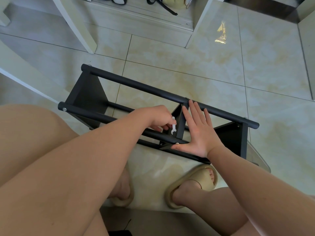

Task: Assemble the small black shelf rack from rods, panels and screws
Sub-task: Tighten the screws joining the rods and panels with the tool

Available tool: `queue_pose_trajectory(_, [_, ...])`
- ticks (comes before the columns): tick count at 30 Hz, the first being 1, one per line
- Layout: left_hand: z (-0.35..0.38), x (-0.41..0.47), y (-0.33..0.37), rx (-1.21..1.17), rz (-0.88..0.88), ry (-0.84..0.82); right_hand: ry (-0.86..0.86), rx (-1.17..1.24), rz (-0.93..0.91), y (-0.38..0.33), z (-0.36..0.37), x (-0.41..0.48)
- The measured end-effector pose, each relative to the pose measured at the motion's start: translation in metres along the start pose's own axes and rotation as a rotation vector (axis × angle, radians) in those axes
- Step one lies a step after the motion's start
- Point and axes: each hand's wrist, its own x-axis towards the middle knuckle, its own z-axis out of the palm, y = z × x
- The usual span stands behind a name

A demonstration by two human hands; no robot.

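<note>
The black shelf rack (pixel 136 84) lies on its side on the tiled floor, with long rods joining dark end panels and a middle panel (pixel 181 124). My left hand (pixel 157 117) reaches inside the frame, fingers closed on a small white plastic wrench (pixel 173 126) beside the middle panel. My right hand (pixel 198 132) lies flat and spread on the rack, its fingers over the middle panel and the far rod, its thumb along the near rod by a silver screw head (pixel 177 143).
My bare knees and two feet in beige slippers (pixel 192 184) sit just below the rack. White furniture legs (pixel 76 26) stand at the upper left, a raised door sill (pixel 144 16) at the top, and a transparent plastic sheet (pixel 257 155) under the rack's right end.
</note>
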Motion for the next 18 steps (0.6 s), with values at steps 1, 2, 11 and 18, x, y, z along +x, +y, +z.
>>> queue_pose_trajectory(1, [0.0028,0.0019,-0.0018,-0.048,-0.009,0.016,0.002,0.0,-0.001,0.0,0.0003,0.0])
queue_pose_trajectory(2, [0.0049,0.0035,-0.0028,-0.078,-0.016,0.032,0.003,0.001,-0.001,0.0,0.0004,-0.0001])
queue_pose_trajectory(11, [0.0122,0.0066,-0.0005,-0.13,0.038,0.201,-0.006,-0.006,0.002,0.0001,0.0003,0.0007])
queue_pose_trajectory(18, [0.0087,0.0047,0.0008,-0.15,0.006,0.121,0.006,0.005,-0.005,-0.0003,0.0001,-0.0003])
